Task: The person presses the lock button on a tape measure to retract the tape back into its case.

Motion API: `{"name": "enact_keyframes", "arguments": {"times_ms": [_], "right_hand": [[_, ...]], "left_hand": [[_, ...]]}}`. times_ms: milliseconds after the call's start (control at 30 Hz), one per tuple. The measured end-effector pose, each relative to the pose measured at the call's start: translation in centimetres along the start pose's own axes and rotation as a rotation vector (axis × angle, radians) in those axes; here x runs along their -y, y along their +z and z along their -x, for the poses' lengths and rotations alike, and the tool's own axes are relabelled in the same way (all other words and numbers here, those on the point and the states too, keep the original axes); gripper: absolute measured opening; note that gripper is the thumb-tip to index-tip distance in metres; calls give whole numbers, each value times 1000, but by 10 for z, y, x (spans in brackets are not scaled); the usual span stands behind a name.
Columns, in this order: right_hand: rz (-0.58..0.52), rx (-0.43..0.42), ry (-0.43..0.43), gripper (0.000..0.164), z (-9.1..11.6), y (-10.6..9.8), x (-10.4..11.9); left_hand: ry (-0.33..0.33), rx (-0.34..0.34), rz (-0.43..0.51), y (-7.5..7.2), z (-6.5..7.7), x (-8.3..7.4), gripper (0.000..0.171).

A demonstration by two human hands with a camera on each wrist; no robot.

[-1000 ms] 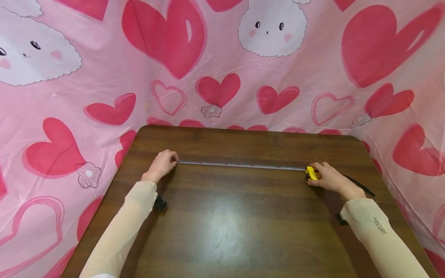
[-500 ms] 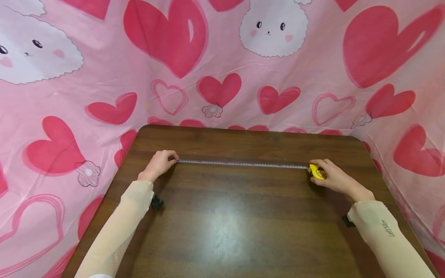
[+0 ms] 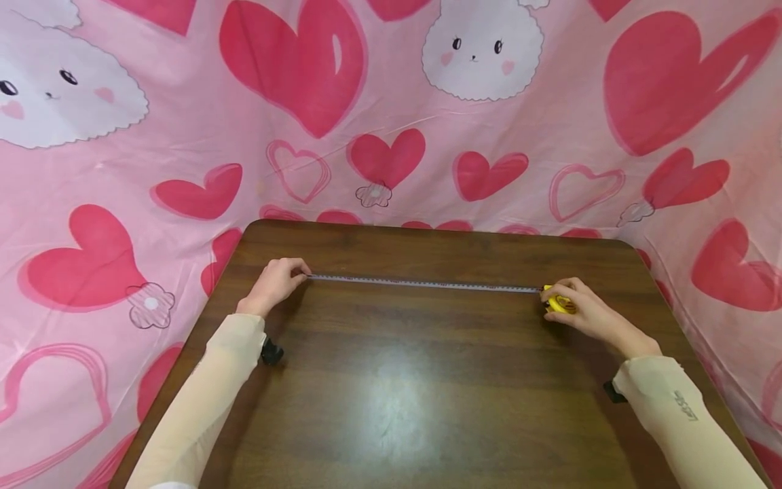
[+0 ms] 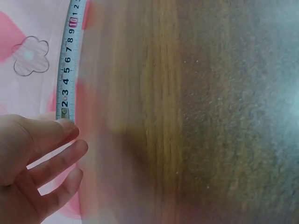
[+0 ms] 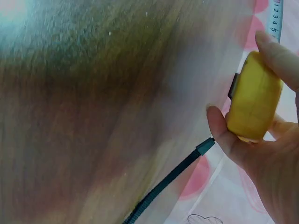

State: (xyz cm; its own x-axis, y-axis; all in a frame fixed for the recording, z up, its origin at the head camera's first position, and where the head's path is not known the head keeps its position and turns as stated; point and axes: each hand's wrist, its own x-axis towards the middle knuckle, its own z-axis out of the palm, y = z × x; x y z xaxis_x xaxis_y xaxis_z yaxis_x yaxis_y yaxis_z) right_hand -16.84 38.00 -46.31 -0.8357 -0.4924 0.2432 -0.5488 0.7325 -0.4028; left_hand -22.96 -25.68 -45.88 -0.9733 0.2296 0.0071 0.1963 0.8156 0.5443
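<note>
A yellow and black tape measure [image 3: 561,303] is gripped in my right hand [image 3: 589,314] at the right of the table. Its white blade [image 3: 421,284] runs straight across to my left hand [image 3: 275,282], whose thumb and finger pinch the end of it. In the left wrist view the blade [image 4: 70,60] shows its black numbers, with a red ten, and its tip sits under the thumb while the other fingers are apart. The right wrist view shows the yellow case [image 5: 256,100] between thumb and fingers, with a black strap [image 5: 170,179] trailing below.
The brown wooden table [image 3: 391,380] has rounded far corners. A pink cloth [image 3: 391,102] with hearts and white animal faces hangs behind it and along both sides. Black devices [image 3: 271,352] sit at both wrists, over cream sleeves.
My right hand has shifted slightly to the right with the tape measure, and its case has turned a little. My left hand has moved slightly up and left with the blade's end.
</note>
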Motion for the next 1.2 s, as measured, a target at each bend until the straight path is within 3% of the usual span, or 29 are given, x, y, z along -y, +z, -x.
{"name": "enact_keyframes", "arguments": {"times_ms": [267,633,967,1100,1200], "right_hand": [[13,52,7,39,2,0,3],[36,-60,-107,45,5,6,-1],[23,-60,-147,38,1,5,3],[5,-45,-86,44,2,3,5],[-31,8,21,60,3,0,8]], "left_hand": [[20,-27,-5,-2,0,-1,13],[104,-128,-22,-2,0,-3,11],[60,-116,-17,-5,2,1,13],[73,-108,-13,-5,2,2,13],[68,-97,-4,-5,2,4,13]]}}
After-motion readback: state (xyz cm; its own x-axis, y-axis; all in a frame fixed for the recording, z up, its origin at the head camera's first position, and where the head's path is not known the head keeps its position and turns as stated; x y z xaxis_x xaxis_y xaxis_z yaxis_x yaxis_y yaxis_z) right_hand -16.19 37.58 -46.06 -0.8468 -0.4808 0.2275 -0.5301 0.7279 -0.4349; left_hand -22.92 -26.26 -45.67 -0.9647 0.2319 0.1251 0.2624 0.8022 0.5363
